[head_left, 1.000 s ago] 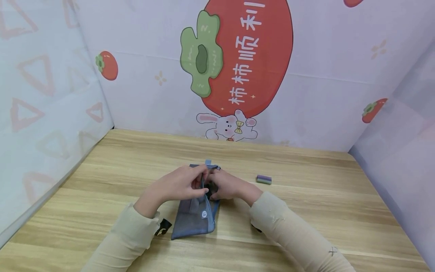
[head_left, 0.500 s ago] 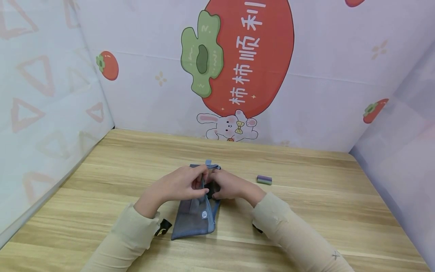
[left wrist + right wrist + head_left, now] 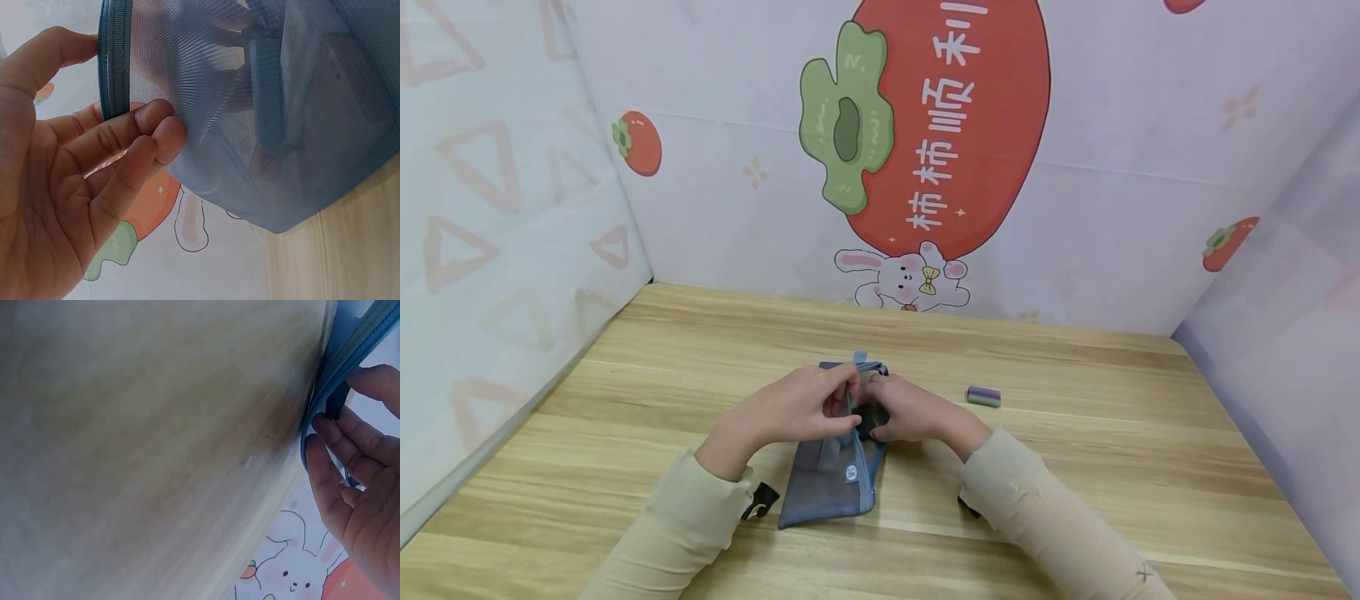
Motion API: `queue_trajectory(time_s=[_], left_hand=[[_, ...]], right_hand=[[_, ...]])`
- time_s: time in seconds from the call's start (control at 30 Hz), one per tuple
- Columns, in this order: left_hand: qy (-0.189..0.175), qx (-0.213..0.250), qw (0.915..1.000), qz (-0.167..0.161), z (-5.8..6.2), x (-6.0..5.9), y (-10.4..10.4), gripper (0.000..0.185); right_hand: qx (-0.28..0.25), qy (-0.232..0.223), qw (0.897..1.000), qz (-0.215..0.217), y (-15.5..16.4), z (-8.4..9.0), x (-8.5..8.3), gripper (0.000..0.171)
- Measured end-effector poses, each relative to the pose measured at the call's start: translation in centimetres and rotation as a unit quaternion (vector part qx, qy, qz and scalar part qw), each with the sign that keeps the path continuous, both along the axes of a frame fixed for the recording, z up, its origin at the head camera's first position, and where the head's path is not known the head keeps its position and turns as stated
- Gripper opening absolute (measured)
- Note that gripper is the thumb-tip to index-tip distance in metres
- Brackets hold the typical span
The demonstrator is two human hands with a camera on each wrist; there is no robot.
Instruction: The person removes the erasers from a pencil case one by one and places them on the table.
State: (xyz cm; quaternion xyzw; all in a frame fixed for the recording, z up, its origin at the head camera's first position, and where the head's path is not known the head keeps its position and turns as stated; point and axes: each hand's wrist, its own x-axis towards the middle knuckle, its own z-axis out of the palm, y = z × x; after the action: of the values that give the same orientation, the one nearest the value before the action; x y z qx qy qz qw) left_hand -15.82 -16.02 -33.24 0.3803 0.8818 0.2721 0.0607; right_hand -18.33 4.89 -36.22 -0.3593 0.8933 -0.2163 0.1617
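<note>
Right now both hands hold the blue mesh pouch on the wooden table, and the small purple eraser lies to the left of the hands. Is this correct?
Not quite. In the head view the small purple eraser lies to the right of the hands, not the left. The left hand and right hand do hold the blue mesh pouch on the wooden table.

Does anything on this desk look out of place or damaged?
Nothing stands out. The left hand and right hand hold the blue mesh zip pouch open, undamaged; a small purple-and-green block lies alone on the wooden table.
</note>
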Motion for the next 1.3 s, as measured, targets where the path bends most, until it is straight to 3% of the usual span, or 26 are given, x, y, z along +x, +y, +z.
queue_trajectory(time_s=[0.7, 1.3], left_hand=[[0.000, -0.002, 1.0000, -0.002, 0.0, 0.0, 0.0, 0.022], [-0.016, -0.015, 0.9997, 0.008, 0.2, 0.1, 0.3, 0.027]], right_hand=[[-0.008, -0.017, 1.000, 0.006, 0.6, 0.0, 0.1, 0.038], [-0.025, -0.050, 0.998, -0.036, 2.2, 1.7, 0.3, 0.038]])
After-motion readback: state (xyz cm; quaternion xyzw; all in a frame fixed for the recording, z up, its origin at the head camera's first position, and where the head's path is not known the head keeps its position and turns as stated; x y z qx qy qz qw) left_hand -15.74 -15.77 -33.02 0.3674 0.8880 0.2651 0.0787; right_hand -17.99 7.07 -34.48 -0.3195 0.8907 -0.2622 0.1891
